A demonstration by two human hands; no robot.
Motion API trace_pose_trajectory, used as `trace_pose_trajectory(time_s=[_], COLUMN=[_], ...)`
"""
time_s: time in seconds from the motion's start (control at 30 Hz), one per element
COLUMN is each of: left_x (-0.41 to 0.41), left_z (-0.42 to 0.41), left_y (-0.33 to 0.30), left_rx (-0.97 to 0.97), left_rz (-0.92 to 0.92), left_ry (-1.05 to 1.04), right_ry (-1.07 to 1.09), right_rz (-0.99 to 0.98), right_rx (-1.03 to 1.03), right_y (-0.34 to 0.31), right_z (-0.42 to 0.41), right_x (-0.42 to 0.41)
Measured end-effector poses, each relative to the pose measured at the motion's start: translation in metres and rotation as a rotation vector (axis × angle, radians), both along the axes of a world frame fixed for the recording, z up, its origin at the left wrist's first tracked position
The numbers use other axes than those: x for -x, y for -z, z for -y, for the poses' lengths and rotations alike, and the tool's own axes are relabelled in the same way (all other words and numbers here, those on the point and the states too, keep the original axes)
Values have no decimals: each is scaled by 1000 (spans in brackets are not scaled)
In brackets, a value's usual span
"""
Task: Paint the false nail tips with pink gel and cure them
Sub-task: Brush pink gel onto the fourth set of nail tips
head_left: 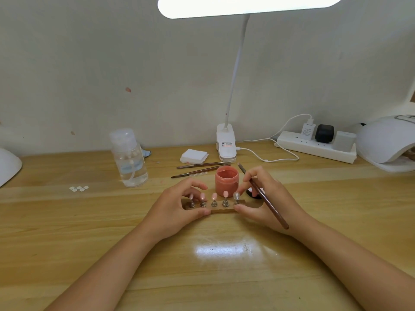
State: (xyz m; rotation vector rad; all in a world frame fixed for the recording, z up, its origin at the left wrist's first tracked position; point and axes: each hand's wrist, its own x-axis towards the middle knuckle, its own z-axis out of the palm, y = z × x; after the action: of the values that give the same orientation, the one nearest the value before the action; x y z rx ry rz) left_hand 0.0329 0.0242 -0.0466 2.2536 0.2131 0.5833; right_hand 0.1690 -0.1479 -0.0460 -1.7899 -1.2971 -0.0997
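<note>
The table is pale, glossy wood planks, the lamp's glare pooled on it near the front edge; at the far right a domed white curing lamp sits with its mouth open toward the middle; a white desk lamp stands on its clip base at the back, its thin neck rising to a bright bar overhead; a clear plastic pump bottle stands to the left. Both hands meet at the centre over a low wooden holder; the left hand curls round its left end, thumb pressed to the front edge; the right hand pinches the right end between thumb and fingers while a dark brown brush lies slanted through its fingers. Just behind the holder stands an open round jar of pink gel, matte and salmon-coloured; five nail tips stand on small metal pegs in a row between the hands, four pink, the rightmost looking clear.
</note>
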Motion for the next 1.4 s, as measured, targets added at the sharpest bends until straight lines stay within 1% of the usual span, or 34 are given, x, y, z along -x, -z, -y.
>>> trace_pose_trajectory(time_s=[0.1,0.3,0.53,0.73,1.03,1.13,1.27,1.33,1.4], left_x=[0,-1,-1,-1,1,3,3,1,0], left_z=[0,-1,-2,-2,6,9,13,16,19], left_y=[0,1,1,2,-2,-4,-9,-10,-9], left_rx=[-8,-23,-36,-62,-165,-252,-342,-368,-369], left_rz=[-5,-31,-35,-50,-55,21,222,259,259], left_ry=[-1,-7,-8,-17,-5,-32,-81,-60,-34], right_ry=[-12,-4,-44,-53,-33,-38,-55,-68,-83], right_rz=[-10,42,34,118,17,-29,-75,-110,-149], right_rx=[-15,-16,-49,-66,-201,-232,-275,-287,-297], right_y=[4,6,7,-2,-3,-4,-6,-6,-6], right_z=[-2,-4,-4,-2,-5,-7,-7,-7,-8], right_x=[-1,-3,0,9,25,31,33,34,36])
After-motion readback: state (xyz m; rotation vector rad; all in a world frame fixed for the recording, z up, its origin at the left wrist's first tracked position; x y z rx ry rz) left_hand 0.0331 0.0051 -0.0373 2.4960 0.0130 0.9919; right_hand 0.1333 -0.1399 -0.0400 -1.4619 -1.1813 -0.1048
